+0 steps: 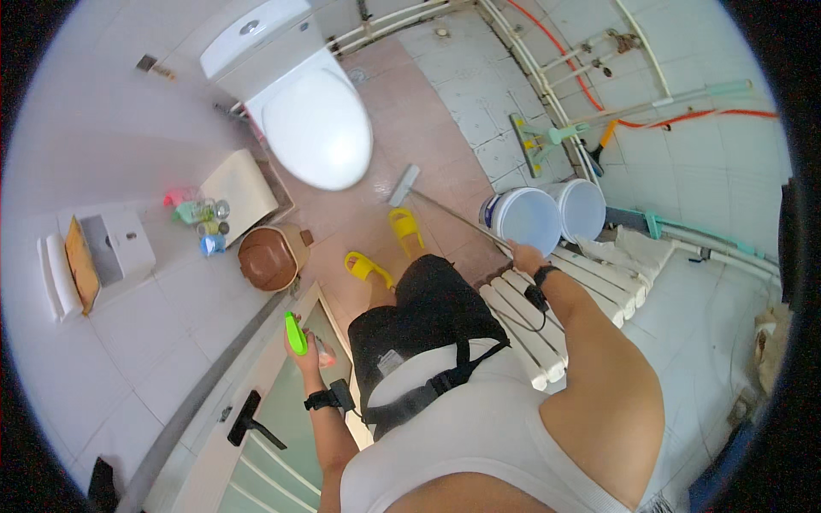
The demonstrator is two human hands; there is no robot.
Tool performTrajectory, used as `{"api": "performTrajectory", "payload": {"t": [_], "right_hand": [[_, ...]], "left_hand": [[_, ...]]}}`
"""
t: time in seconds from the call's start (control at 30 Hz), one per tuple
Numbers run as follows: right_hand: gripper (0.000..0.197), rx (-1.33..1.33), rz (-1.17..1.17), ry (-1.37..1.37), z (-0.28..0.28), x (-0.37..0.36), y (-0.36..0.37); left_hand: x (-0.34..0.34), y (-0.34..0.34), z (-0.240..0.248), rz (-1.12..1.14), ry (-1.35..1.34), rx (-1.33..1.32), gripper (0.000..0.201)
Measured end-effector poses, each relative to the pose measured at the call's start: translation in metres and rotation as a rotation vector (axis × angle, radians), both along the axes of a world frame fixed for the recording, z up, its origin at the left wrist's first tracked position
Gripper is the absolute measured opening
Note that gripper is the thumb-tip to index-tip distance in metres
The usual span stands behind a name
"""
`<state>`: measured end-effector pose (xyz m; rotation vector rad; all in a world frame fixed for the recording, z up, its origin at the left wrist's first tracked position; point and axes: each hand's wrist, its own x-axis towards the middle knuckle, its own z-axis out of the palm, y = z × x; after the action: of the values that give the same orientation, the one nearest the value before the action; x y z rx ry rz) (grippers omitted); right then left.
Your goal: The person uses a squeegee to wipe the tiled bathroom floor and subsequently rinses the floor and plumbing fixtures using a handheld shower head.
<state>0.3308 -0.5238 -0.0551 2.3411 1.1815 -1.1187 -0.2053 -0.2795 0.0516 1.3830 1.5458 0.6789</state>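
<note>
The toilet (299, 103) sits at twelve o'clock from the person, with the lidded bin (269, 256) at ten o'clock beside a cluster of bottles (201, 221). Two buckets (547, 214) stand side by side at two o'clock, just beyond the radiator (547, 316). A mop head (404, 185) lies on the floor ahead of the slippers (389, 248).

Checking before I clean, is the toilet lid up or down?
Down: the white toilet lid lies flat over the bowl, hiding the seat opening.

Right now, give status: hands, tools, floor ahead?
Left hand grips green bottle. Right hand grips mop handle, mop head on floor. Toilet ahead, buckets right.
</note>
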Motion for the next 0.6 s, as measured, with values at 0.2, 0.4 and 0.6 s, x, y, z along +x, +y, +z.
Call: {"api": "performTrajectory", "payload": {"t": [0.2, 0.4, 0.6], "right_hand": [[0.055, 0.243, -0.57, 0.357, 0.042, -0.037, -0.017], [0.059, 0.166, -1.19, 0.547, 0.0, -0.015, -0.01], [0.058, 0.225, -0.981, 0.416, -0.048, 0.058, 0.03]], "left_hand": [[0.002, 0.019, -0.032, -0.135, -0.005, -0.025, 0.045], [0.064, 0.049, -0.012, -0.239, 0.059, 0.025, 0.041], [0.093, 0.06, 0.004, -0.318, 0.199, 0.129, 0.04]]}}
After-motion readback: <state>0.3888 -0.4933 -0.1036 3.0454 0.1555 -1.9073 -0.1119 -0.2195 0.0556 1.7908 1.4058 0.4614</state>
